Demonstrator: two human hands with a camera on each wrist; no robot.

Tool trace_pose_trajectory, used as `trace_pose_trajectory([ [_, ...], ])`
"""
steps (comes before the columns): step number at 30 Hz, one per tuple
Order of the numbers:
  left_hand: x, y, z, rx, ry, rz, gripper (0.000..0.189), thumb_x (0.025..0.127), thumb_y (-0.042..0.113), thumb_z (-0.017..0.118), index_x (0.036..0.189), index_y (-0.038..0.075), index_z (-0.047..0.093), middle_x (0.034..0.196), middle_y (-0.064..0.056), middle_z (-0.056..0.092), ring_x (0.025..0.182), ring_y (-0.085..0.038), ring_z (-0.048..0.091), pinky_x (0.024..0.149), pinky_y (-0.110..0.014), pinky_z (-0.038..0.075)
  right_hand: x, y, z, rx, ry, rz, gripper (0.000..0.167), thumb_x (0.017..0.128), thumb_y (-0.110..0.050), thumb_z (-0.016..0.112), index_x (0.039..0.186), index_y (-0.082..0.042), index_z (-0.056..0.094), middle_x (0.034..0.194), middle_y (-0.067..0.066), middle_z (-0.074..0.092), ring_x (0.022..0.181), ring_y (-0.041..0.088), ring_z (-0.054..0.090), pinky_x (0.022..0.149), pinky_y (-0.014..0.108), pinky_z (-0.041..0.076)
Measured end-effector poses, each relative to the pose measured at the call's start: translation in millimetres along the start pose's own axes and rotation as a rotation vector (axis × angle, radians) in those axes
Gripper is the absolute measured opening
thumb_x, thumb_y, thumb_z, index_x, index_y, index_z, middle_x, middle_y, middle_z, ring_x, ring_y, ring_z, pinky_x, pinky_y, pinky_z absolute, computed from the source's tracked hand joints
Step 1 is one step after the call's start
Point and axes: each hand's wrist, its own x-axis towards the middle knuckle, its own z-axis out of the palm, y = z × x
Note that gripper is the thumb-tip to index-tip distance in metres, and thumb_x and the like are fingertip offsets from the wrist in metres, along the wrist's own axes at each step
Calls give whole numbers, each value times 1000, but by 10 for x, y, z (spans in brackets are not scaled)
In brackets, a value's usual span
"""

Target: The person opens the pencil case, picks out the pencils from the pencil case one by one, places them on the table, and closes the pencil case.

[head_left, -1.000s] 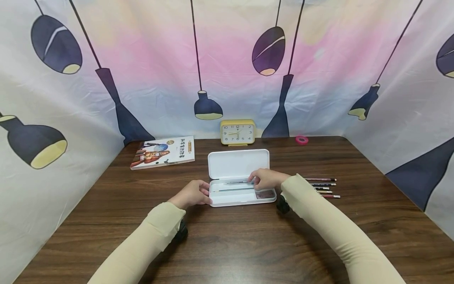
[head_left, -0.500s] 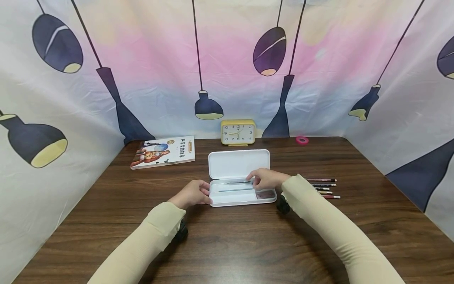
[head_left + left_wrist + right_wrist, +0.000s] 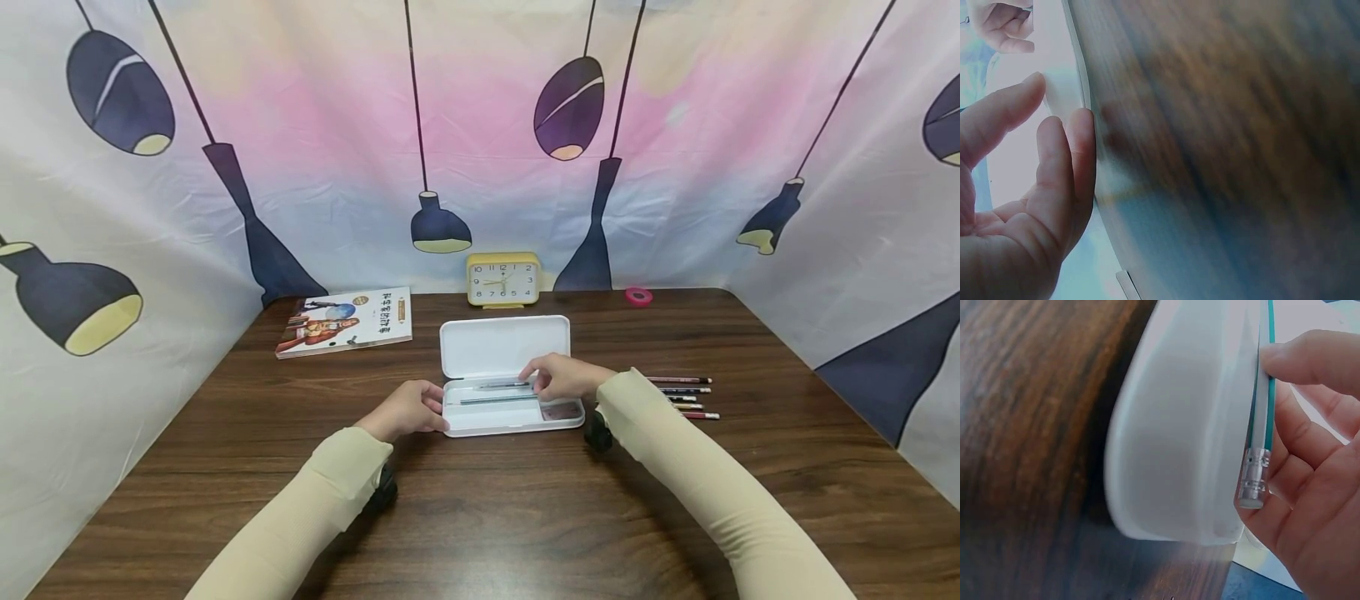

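A white pencil case (image 3: 506, 346) lies with its lid raised on the wooden table. My left hand (image 3: 405, 410) holds its left end, the fingers and thumb about the corner. Over the right part of the tray, my right hand (image 3: 564, 377) pinches a green-striped pencil (image 3: 1262, 419) between thumb and fingers. The pencil's metal ferrule and eraser end point toward the wrist in the right wrist view. Behind it in the tray lies a thin pen-like item (image 3: 498, 385). A small dark reddish item (image 3: 562, 412) sits in the right-hand compartment.
Several pencils (image 3: 697, 392) lie right of the case, partly hidden by the right sleeve. A yellow alarm clock (image 3: 502, 280) stands behind the case. A book (image 3: 348, 322) lies at the back left, a pink tape roll (image 3: 638, 296) at the back right.
The green-striped pencil has shifted and turned slightly in the tray. My right hand's fingers have moved a little; my left hand stays at the case's left end.
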Motion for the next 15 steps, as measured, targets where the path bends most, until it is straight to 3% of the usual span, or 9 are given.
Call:
trace_pose_trajectory([
  [6, -2, -1, 6, 3, 2, 8, 47, 67, -8, 68, 110, -8, 49, 87, -14, 55, 72, -18, 55, 65, -30, 49, -23, -16, 4, 57, 25, 28, 38, 75, 6, 58, 111, -1, 54, 73, 5, 54, 66, 13, 47, 60, 24, 41],
  [15, -6, 1, -2, -1, 0, 12, 47, 67, -8, 68, 109, -8, 49, 88, -15, 54, 72, -18, 54, 65, -30, 49, -67, -1, -60, 4, 34, -28, 36, 75, 6, 56, 111, 2, 54, 72, 2, 54, 66, 12, 47, 61, 24, 42],
])
